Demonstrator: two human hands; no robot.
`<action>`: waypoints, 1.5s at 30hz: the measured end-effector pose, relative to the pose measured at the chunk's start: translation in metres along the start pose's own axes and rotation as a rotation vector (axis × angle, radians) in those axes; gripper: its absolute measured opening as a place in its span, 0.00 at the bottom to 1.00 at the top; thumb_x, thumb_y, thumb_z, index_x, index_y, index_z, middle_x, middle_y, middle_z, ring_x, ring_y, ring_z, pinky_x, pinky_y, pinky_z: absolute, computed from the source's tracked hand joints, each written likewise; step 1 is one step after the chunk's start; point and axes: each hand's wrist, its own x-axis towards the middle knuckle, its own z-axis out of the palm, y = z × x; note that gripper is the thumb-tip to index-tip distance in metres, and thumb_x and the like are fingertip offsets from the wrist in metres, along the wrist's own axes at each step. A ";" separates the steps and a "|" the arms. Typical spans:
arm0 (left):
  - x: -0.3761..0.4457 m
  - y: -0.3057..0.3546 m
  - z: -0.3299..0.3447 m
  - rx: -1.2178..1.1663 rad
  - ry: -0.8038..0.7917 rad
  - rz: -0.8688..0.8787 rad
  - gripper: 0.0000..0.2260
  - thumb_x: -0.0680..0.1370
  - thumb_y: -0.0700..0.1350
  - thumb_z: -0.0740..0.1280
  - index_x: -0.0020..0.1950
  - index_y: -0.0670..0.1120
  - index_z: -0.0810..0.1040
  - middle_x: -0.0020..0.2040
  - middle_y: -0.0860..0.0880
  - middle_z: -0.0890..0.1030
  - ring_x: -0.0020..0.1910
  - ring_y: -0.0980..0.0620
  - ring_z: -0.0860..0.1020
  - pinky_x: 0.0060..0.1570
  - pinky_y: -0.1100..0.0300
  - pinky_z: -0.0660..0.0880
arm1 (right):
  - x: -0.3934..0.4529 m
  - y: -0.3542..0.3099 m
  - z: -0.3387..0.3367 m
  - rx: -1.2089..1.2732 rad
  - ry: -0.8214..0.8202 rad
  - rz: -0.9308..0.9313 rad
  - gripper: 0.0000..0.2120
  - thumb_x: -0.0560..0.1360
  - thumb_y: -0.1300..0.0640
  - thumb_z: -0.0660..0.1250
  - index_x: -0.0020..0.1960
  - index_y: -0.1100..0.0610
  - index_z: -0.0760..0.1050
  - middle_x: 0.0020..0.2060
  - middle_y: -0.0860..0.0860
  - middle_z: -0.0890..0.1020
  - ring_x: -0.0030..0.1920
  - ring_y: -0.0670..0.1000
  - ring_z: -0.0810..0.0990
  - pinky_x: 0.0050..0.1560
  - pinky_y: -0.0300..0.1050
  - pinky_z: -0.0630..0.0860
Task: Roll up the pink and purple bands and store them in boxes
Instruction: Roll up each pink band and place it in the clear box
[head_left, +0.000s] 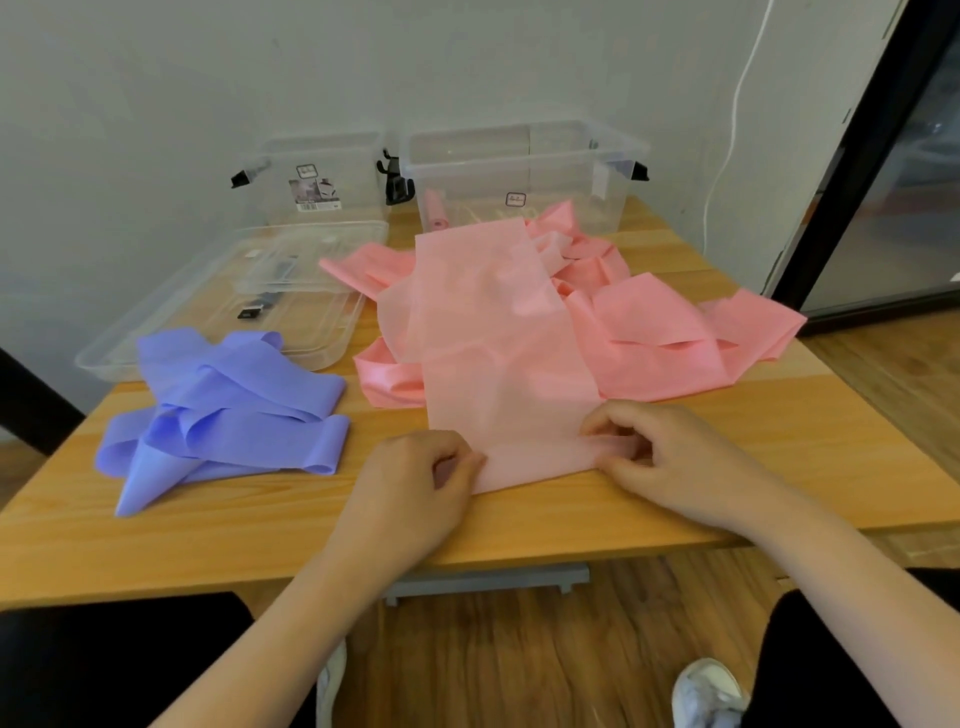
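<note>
So I've got 1 long, thin pink stretchy band (498, 332) laid flat down the middle of the wooden worktop (779, 431), near end right at my edge, far end running back into a crumpled pink heap in front of the right clear plastic box (524, 176). My left hand (415, 493) is pinching the near left corner, fingers curled on the edge, and my right hand (670, 457) is pinching the near right corner, where a first little fold looks started.

Tips for this step, as I see it: keep both corners level so the roll starts square, make that first turn tight, then roll away from me with even pressure on both sides. The material looks thin and slippery, so it'll probably telescope sideways if 1 hand gets ahead.

The crumpled purple band pile (228, 405) sits to the left, untouched, near a clear lid (234, 296) and the 2nd clear box (317, 176).
</note>
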 end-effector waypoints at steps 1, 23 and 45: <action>0.000 -0.001 0.000 0.009 -0.008 -0.014 0.11 0.74 0.45 0.67 0.33 0.44 0.77 0.27 0.51 0.74 0.36 0.57 0.72 0.32 0.69 0.65 | 0.000 0.000 -0.001 0.023 0.027 0.016 0.08 0.73 0.60 0.66 0.43 0.47 0.74 0.40 0.40 0.78 0.43 0.39 0.74 0.41 0.28 0.67; 0.002 -0.005 -0.003 0.091 -0.016 0.061 0.04 0.70 0.47 0.73 0.41 0.50 0.79 0.42 0.55 0.75 0.40 0.59 0.72 0.41 0.71 0.67 | -0.007 0.011 -0.001 -0.303 0.085 -0.125 0.06 0.68 0.54 0.73 0.45 0.52 0.83 0.44 0.43 0.80 0.49 0.47 0.75 0.52 0.48 0.69; 0.002 -0.009 -0.005 0.150 -0.089 0.152 0.08 0.68 0.53 0.68 0.41 0.51 0.82 0.40 0.56 0.77 0.38 0.60 0.69 0.39 0.71 0.64 | -0.002 0.014 -0.005 -0.185 0.068 -0.073 0.03 0.67 0.56 0.73 0.40 0.52 0.81 0.40 0.38 0.75 0.47 0.41 0.71 0.51 0.32 0.66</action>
